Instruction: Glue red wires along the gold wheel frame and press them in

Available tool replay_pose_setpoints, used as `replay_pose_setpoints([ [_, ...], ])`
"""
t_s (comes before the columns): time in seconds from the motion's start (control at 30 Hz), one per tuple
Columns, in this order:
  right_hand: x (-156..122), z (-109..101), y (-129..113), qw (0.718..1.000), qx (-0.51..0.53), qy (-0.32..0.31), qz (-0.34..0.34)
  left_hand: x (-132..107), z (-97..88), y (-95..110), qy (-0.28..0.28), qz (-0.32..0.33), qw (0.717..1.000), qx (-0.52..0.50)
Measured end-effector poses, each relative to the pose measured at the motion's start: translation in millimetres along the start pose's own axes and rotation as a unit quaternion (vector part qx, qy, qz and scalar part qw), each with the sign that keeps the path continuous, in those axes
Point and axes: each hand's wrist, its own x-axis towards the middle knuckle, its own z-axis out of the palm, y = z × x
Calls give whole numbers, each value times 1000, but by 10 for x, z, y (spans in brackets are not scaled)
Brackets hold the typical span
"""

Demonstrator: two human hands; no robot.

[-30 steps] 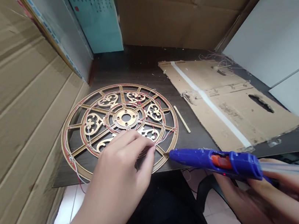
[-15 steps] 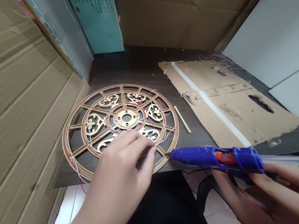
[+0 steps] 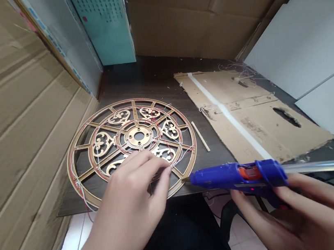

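A round gold openwork frame point(image 3: 134, 104) lies on the dark table, with thin red and white wires point(image 3: 186, 153) running along its rings. My left hand point(image 3: 140, 178) reaches over its near right part, thumb and forefinger pinched on the wires by a spoke; the fingertips partly hide the grip. In my right hand point(image 3: 306, 213) is a blue hot glue gun point(image 3: 218, 177), with a clear glue stick point(image 3: 322, 166) sticking out of its back. Its metal nozzle points left and sits at the frame's near right rim; whether it touches cannot be told.
A short wooden stick point(image 3: 200, 137) lies right of the frame. Beyond it is a flat cardboard sheet point(image 3: 267, 127) with a white strip and loose wires point(image 3: 240, 69) at its far end. Cardboard walls point(image 3: 184, 23) stand at the back and left. A turquoise panel point(image 3: 108, 38) stands behind.
The view has shifted slightly, so the table scene sits a little lower and further left. The glue gun's nozzle stays by the rim, and my left hand keeps its pinch.
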Motion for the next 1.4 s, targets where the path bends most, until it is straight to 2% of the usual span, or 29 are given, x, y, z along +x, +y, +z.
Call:
replay_pose_setpoints([
  [0.13, 53, -31, 138, 999, -39, -30, -8, -2, 3, -11, -2, -14, 1000, -3],
  [0.27, 228, 44, 288, 996, -45, -36, 62, 4, -4, 1, 5, -15, 1000, -21],
  [0.33, 311, 119, 454, 994, -17, -42, 104, -7, -12, 10, 10, -13, 1000, -25],
  [0.4, 366, 205, 689, 987, -19, -74, 142, -26, -19, 13, 10, -10, 1000, -24],
  [0.5, 395, 335, 1054, 978, -72, -133, 146, -50, -29, 10, -6, -15, 1000, -23],
  [0.6, 409, 424, 1212, 967, -113, -177, 146, -47, -34, 11, -23, -25, 999, -21],
  [0.7, 471, 427, 1041, 977, -91, -153, 121, -33, -34, 23, -19, -22, 999, -22],
  [0.77, 538, 394, 798, 983, 9, -153, 105, -33, -31, 26, -13, -14, 1000, -20],
  [0.83, 606, 363, 531, 963, 155, -204, 87, -46, -29, 18, -8, -7, 1000, -12],
  [0.9, 655, 357, 293, 933, 249, -258, 44, -66, -31, 4, -5, -6, 1000, 0],
  [0.97, 678, 382, 106, 919, 258, -297, -33, -80, -42, -8, -3, -8, 1000, 12],
  [1.03, 679, 427, -30, 907, 272, -312, -73, -78, -62, -7, -7, -6, 1000, 18],
  [1.17, 663, 529, -175, 900, 303, -302, -79, -43, -101, 19, -13, -1, 1000, 19],
  [1.4, 671, 627, -207, 895, 306, -309, -99, -17, -124, 70, -5, 4, 1000, 26],
])
